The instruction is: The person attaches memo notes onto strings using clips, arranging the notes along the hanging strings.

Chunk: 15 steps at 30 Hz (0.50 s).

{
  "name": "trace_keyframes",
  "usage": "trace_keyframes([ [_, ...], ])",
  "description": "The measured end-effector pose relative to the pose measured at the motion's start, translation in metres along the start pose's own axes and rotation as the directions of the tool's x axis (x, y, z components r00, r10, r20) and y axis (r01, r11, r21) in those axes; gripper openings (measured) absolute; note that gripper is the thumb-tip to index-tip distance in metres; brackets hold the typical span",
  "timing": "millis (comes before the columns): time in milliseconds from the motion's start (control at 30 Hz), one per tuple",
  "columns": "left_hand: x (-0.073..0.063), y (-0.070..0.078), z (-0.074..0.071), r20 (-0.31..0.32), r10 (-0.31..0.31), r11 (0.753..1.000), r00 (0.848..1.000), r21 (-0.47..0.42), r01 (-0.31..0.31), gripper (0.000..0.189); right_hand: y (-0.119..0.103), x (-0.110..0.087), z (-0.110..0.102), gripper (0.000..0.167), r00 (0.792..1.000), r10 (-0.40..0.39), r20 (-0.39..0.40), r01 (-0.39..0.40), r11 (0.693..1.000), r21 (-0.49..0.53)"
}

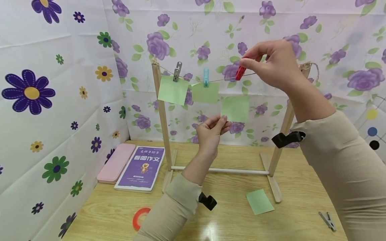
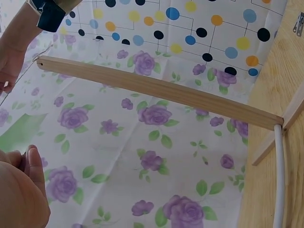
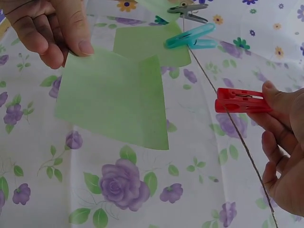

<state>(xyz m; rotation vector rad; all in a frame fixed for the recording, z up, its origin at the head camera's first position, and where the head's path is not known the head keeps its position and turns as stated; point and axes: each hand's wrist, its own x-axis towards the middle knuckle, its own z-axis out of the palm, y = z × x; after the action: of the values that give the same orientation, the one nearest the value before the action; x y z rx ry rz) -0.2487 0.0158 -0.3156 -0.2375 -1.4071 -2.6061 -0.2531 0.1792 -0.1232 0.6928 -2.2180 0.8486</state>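
Between thumb and fingers, my left hand (image 1: 212, 134) pinches the lower edge of a green sticky note (image 1: 235, 109), held below the string and apart from it. My right hand (image 1: 272, 63) pinches a red clothespin (image 1: 240, 72) by its handle end; in the right wrist view the tip of the red clothespin (image 3: 242, 100) is at the string (image 3: 247, 147). To the left, a grey clothespin (image 1: 177, 72) holds one green note (image 1: 173, 89) on the string, and a light blue clothespin (image 1: 206, 77) holds another green note (image 1: 205, 92).
The string runs between two wooden posts (image 1: 161, 117), joined low by a white rod (image 1: 221, 170). On the table lie a loose green note (image 1: 260, 202), a grey clothespin (image 1: 328, 221), a red tape roll (image 1: 140, 218), a purple book (image 1: 141, 168) and a pink case (image 1: 116, 163).
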Motion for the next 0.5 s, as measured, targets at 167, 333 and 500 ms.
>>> trace_keyframes([
  [167,0.003,0.005,0.000,0.001,0.014,1.000,1.000,-0.007,-0.014,0.017,0.002,0.001,0.001,0.021,0.999,0.017,0.030,-0.017,1.000,-0.025],
  [333,0.006,0.009,0.003,0.001,0.025,1.000,1.000,-0.018,-0.025,0.016,0.003,0.002,0.003,0.021,0.999,0.005,0.051,-0.003,0.999,-0.042],
  [500,0.007,0.012,0.007,-0.006,0.036,0.999,0.999,-0.038,-0.036,0.016,0.003,0.001,0.003,0.021,0.998,-0.010,0.061,0.013,0.998,-0.054],
])
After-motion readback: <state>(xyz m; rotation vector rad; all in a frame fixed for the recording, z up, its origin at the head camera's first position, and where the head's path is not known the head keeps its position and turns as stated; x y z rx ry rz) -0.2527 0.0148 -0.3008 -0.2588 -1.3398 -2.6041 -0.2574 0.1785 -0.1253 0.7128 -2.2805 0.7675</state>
